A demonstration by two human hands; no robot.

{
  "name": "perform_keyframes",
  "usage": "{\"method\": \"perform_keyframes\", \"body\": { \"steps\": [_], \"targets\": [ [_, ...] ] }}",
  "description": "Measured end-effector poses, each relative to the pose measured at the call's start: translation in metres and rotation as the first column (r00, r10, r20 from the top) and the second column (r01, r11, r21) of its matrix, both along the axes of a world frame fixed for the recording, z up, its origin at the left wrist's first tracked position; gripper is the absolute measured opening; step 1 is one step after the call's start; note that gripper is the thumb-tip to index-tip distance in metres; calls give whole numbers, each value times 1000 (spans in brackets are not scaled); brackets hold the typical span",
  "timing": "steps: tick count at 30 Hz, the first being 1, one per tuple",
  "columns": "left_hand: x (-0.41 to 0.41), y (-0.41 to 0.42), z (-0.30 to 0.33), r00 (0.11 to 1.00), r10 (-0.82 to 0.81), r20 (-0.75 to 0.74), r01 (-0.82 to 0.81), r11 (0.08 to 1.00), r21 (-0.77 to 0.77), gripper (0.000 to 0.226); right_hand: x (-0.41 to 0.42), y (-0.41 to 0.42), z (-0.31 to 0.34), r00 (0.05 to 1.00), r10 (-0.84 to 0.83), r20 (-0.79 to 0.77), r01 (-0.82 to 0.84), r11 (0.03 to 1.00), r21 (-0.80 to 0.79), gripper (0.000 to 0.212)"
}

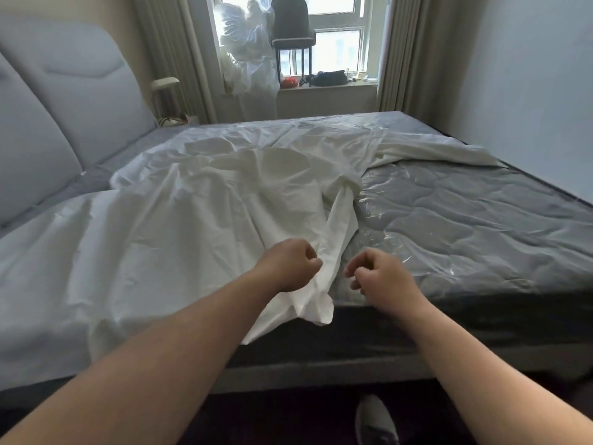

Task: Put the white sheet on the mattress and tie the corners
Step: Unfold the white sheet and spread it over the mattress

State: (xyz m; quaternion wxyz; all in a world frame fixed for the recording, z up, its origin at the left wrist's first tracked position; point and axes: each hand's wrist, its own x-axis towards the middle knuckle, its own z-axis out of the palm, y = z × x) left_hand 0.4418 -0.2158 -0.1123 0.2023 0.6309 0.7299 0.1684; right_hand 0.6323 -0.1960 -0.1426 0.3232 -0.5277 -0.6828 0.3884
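A crumpled white sheet (167, 220) lies over the left half of a grey quilted mattress (465, 226) that is wrapped in clear plastic. A twisted fold of the sheet runs toward the near edge and hangs over it. My left hand (290, 263) grips that fold at the mattress's near edge. My right hand (382, 277) hovers just to the right of the fold, fingers curled and holding nothing. The right half of the mattress is bare. One far corner of the sheet (475, 155) reaches toward the right side.
A padded grey headboard (64, 117) stands along the left. A white wall (529, 75) borders the bed's right side. Beyond the bed is a window sill (327, 88) with a dark chair (292, 30), clear plastic wrapping and small items. A shoe (375, 419) shows on the dark floor.
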Motion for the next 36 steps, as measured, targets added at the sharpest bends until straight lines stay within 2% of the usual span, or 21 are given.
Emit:
{"method": "perform_keyframes", "body": {
  "steps": [3,7,9,12,16,19,22,24,26,28,30,33,34,36],
  "targets": [
    [7,29,-7,1000,13,-3,-13,999,45,33,-1,32,-7,952,-169,-255,135,980,-145,16],
    [15,95,-25,996,58,-64,-51,992,113,40,-14,73,-28,864,-264,-428,118,934,-337,16],
    [17,133,-35,991,90,-100,-77,989,124,47,-19,85,-49,842,-288,-456,84,905,-418,15],
    [19,184,-49,985,136,-105,-129,989,65,51,-17,105,-76,875,-257,-410,15,862,-508,14],
    [28,211,-67,991,126,-53,-126,992,5,29,2,125,-78,904,-184,-385,-43,859,-511,13],
    [51,207,-65,991,20,134,-24,999,32,23,21,145,-69,886,-174,-431,-70,866,-495,18],
    [84,184,-52,892,-160,424,167,986,22,25,39,168,-56,778,-250,-577,-101,856,-507,34],
    [100,166,-46,841,-283,460,341,939,-47,28,55,182,-44,662,-284,-694,-225,808,-545,51],
    [109,152,-40,824,-361,437,464,872,-156,33,72,195,-37,574,-312,-757,-336,754,-565,64],
    [119,138,-36,806,-389,447,523,821,-229,37,86,206,-39,609,-332,-721,-281,759,-587,56],
    [139,125,-29,791,-393,469,549,793,-263,40,101,215,-41,714,-330,-618,-164,779,-605,41],
    [173,112,-19,791,-453,413,576,779,-248,41,123,216,-40,786,-331,-522,-57,803,-594,26],
    [184,111,-17,788,-461,408,579,780,-237,41,133,216,-38,804,-327,-497,-17,822,-569,24],
    [203,110,-17,792,-473,385,575,790,-213,41,152,217,-35,803,-331,-495,38,858,-512,34]
  ]
}}
